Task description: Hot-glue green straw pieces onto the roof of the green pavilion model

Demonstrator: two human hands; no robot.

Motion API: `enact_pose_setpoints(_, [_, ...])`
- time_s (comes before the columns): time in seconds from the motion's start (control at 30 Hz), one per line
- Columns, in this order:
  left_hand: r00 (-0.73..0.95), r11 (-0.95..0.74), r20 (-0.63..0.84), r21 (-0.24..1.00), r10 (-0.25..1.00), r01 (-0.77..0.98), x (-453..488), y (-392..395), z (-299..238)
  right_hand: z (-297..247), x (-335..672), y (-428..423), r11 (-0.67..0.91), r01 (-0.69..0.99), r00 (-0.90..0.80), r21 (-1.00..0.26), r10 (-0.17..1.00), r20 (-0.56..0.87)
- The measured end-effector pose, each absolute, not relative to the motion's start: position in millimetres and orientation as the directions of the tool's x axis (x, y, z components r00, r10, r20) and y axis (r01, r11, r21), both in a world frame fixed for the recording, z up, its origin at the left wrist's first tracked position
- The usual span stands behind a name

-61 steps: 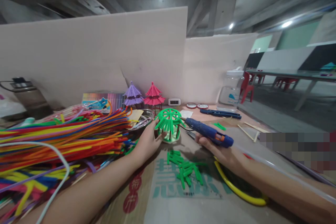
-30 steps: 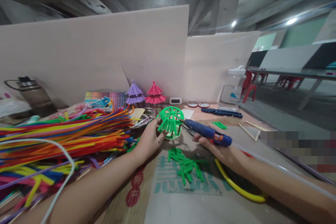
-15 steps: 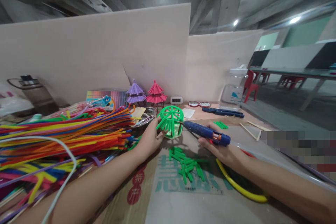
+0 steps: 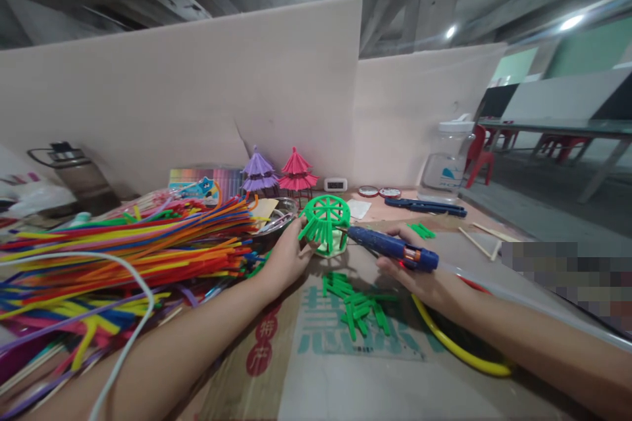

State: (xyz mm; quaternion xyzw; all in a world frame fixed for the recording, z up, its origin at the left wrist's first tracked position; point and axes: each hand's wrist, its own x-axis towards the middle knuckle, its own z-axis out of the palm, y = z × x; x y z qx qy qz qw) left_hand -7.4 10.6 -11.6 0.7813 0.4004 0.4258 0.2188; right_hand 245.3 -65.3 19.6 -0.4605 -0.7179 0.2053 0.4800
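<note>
A small green pavilion model (image 4: 326,223) made of straw pieces stands on a cardboard sheet (image 4: 345,368). My left hand (image 4: 284,260) grips its left side, fingers closed on the roof edge. My right hand (image 4: 419,279) holds a blue hot glue gun (image 4: 392,248), whose nozzle touches the model's right side. Several short green straw pieces (image 4: 358,306) lie on the cardboard just in front of the model.
A big heap of coloured straws (image 4: 123,256) fills the left. Purple (image 4: 259,174) and pink (image 4: 296,174) pavilion models stand at the back by the partition board. A clear jar (image 4: 444,164), blue pliers (image 4: 427,207), a metal flask (image 4: 74,174) and a yellow cable (image 4: 459,348) are nearby.
The hands, model and glue gun stay together; the view has shifted slightly and the glue gun's nozzle stays against the model's right side.
</note>
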Motion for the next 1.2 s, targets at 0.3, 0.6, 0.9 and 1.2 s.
enact_pose_setpoints(0.3, [0.33, -0.501, 0.412, 0.825, 0.849, 0.259, -2, 12, -11, 13, 246, -67, 0.495, 0.469, -0.124, -0.731, 0.857, 0.501])
enact_pose_setpoints(0.6, [0.334, -0.503, 0.417, 0.832, 0.846, 0.235, -2, 12, -12, 7, 246, -63, 0.558, 0.429, -0.13, -0.71, 0.816, 0.563])
enact_pose_setpoints(0.9, [0.363, -0.594, 0.479, 0.724, 0.799, 0.351, -4, 9, -6, 6, 245, -65, 0.493, 0.467, -0.109, -0.734, 0.856, 0.506])
enact_pose_setpoints(1.2, [0.356, -0.583, 0.468, 0.716, 0.809, 0.383, -7, 11, -10, 12, 242, -66, 0.439, 0.489, -0.093, -0.754, 0.885, 0.455])
